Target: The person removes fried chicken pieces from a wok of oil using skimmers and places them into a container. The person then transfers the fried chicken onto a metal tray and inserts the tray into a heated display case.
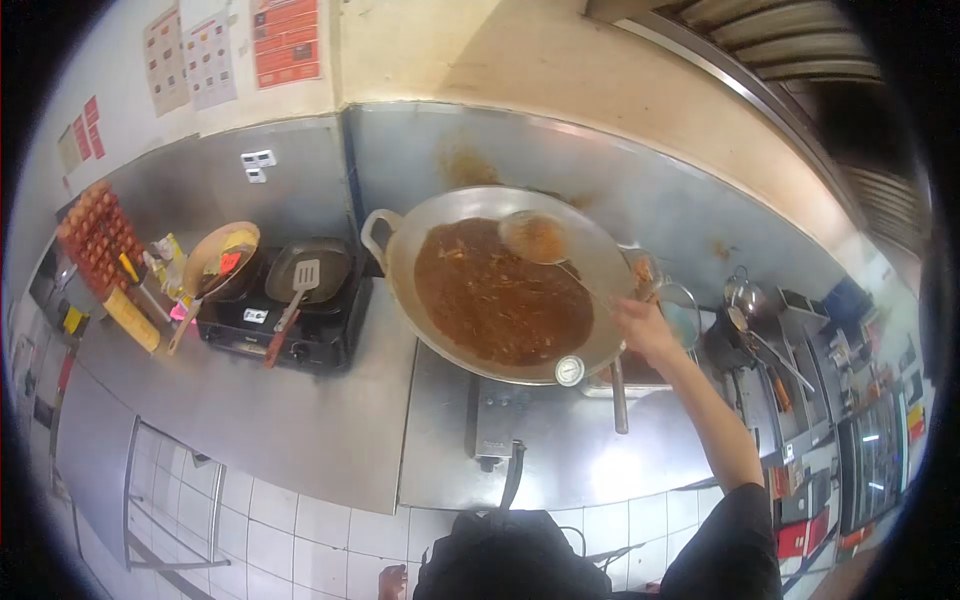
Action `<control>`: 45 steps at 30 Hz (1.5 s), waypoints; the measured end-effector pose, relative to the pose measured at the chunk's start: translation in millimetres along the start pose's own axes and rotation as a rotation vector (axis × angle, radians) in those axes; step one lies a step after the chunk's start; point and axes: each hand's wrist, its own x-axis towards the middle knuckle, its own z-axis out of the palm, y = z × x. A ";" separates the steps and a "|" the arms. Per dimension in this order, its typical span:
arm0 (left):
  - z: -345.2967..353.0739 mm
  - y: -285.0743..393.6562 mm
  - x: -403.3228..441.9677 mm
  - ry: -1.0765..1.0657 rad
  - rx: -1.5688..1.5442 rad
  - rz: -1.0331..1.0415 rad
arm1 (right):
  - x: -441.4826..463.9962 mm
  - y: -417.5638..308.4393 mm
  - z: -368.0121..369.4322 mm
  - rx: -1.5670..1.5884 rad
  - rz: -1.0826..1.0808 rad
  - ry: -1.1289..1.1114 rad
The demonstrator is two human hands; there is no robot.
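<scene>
While my right hand [642, 326] grips the scoop [514, 232], at one o'clock of the pan [607, 262] at my twelve, some brown food [490, 310] is in the scoop but most lies in the pan. I can't tell my left hand's shape.

Print on the posters [285, 45] in the upper left of the frame is too small to read, as are the dial markings on the thermometer [570, 371] at the lower rim of the wok [405, 280]. The brown sauce [490, 300] hides the wok's bottom. The right hand [642, 326] covers part of the handle of the skimmer [535, 238]. Right of center, the wok and forearm [715, 420] partly hide a metal tray [650, 388]. Contents of the glass-fronted cabinet [872, 455] at far right are blurred. The bottom edge cuts off the black-clothed torso [510, 560] and a reddish-brown shape [392, 582], too unclear to identify.
</scene>
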 end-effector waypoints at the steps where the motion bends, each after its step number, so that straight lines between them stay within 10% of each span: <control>1: 6.7 7.2 -12.1 0.067 0.016 0.051 | -2.6 3.7 -4.4 0.001 0.013 0.013; 5: 20.3 17.1 -30.2 0.123 0.157 0.007 | -14.6 15.0 -21.9 -0.073 -0.055 -0.015; 9: 22.2 1.5 -24.0 0.058 0.381 0.550 | -25.3 30.6 -34.9 -0.122 -0.078 0.043; 12: 23.6 4.0 -24.0 -0.036 0.305 0.268 | -39.5 31.7 -54.6 -0.033 -0.090 -0.081; 21: 59.8 -33.3 -28.9 -0.100 0.539 0.533 | -65.9 81.5 -119.0 -0.127 -0.150 0.040; 28: 139.6 -54.3 -61.7 0.114 0.159 0.079 | -105.6 103.3 -227.7 -0.207 -0.233 0.279; 32: 172.8 -93.8 -64.6 0.071 0.870 0.557 | -138.2 122.2 -266.6 -0.532 -0.336 0.433; 39: 208.7 -130.0 -85.9 -0.031 0.507 0.276 | -165.3 206.3 -246.2 -1.232 -0.366 0.191; 45: 205.6 -131.3 -96.0 -0.013 0.370 0.180 | -172.5 212.6 -227.8 -1.130 -0.302 0.256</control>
